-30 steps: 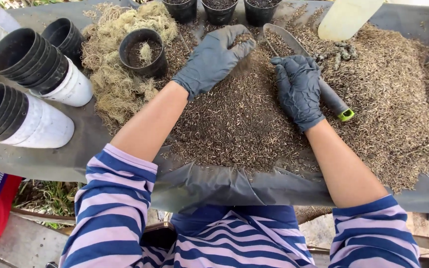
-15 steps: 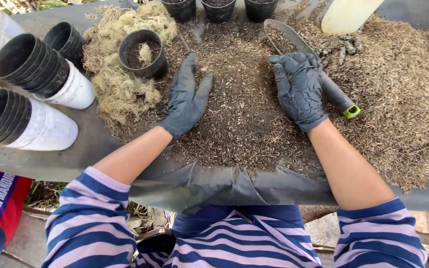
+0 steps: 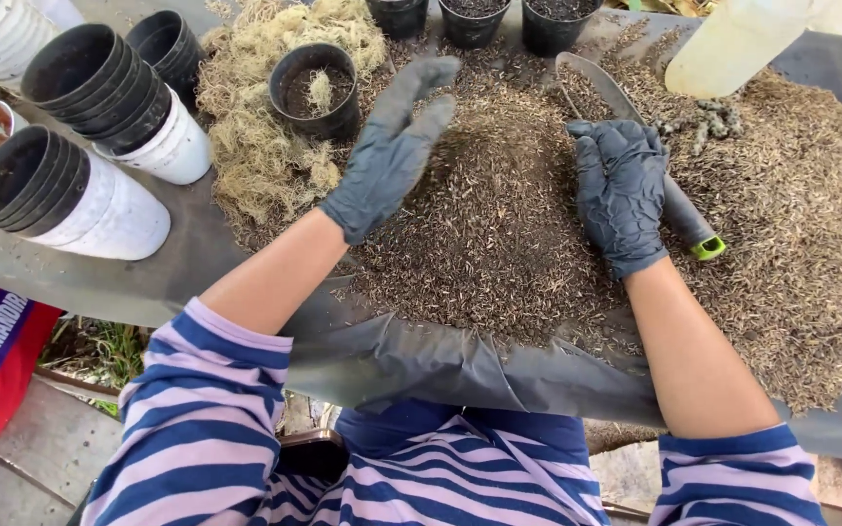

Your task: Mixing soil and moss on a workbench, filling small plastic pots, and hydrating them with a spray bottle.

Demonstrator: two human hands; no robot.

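Trowel (image 3: 635, 146) mid-handle hidden under right hand (image 3: 621, 190).

Pot (image 3: 316, 88) behind husk heap (image 3: 499, 224)

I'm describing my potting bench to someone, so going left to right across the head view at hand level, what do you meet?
Stacked black pots in white cups → moss pile → black pot with soil → left hand → soil mix heap → right hand → scoop handle.

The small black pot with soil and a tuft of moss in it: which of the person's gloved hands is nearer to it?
Left. The left hand hovers just right of the small black pot, fingertips near its rim. The right hand lies farther right, on the scoop.
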